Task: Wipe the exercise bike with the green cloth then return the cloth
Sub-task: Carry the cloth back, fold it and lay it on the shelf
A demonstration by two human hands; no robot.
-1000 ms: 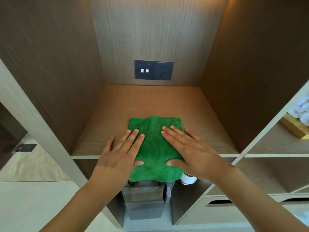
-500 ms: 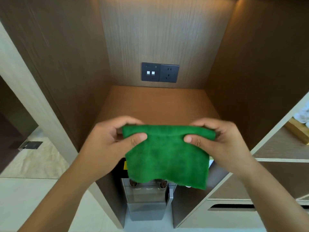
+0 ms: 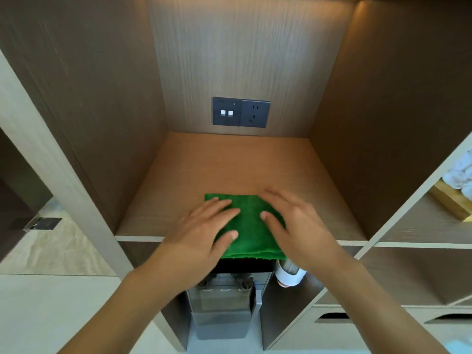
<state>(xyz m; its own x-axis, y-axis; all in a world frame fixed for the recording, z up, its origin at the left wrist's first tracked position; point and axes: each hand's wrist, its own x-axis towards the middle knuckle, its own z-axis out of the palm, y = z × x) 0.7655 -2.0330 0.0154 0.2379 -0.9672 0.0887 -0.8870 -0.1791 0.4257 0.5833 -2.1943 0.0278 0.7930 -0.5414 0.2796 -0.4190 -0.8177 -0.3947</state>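
Both hands lie flat with fingers straight, the left hand (image 3: pixel 204 226) and the right hand (image 3: pixel 293 223) pressing the folded green terry cloth (image 3: pixel 249 226). The cloth sits at the front edge of the brown wooden shelf (image 3: pixel 229 162) (its near hem overhangs slightly). A dark socket panel (image 3: pixel 241 112) is set in the back wall.

A folded green cloth (image 3: pixel 251 226) lies on the wooden shelf (image 3: pixel 240 162) of a brown wood-grain cabinet niche, its near edge overhanging the shelf's front lip. The left hand (image 3: pixel 204 232) rests flat on the cloth's left part, fingers (image 3: pixel 224 208) straight. The right hand (image 3: pixel 293 226) lies flat on its right part. On the far wall sits a dark switch-and-socket panel (image 3: pixel 241 112). Below, near, a white cup (image 3: pixel 288 273) stands just right of a grey dispenser (image 3: pixel 224 302). Rolled white towels (image 3: pixel 459 175) show at far right.
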